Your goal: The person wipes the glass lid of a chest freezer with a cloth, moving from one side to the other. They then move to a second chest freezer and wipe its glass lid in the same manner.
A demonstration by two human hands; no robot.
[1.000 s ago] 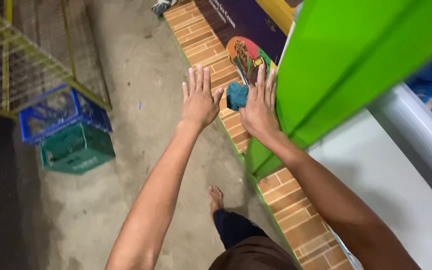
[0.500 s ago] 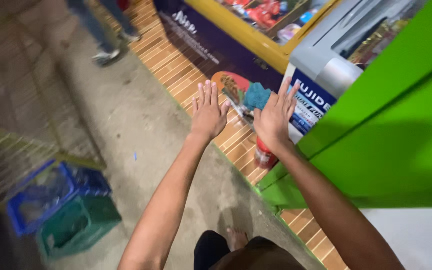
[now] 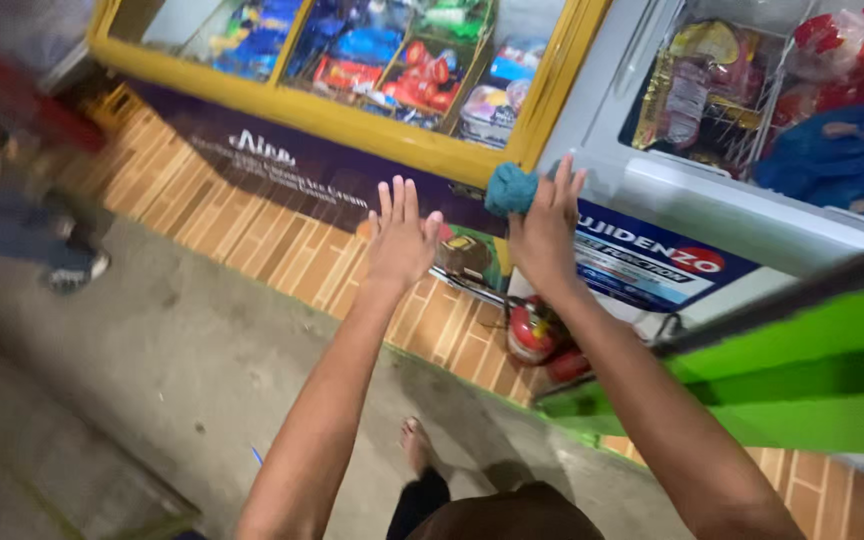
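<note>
Right hand (image 3: pixel 544 232) fingers spread, thumb pinching a teal cloth (image 3: pixel 510 189) at its eleven o'clock against the white freezer (image 3: pixel 672 195) edge; left hand (image 3: pixel 401 240) open, empty; cloth likely soft, light, limp, best bunched in the palm.

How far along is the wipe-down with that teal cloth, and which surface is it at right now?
Nothing looks finished: no surface shows a clear wiped patch. In hand: the right hand pinches the teal cloth with fingers spread, raised in front of the white chest freezer, not clearly touching it. The left hand is open and empty. The white freezer, the yellow-framed freezer and the green panel look untouched.
</note>
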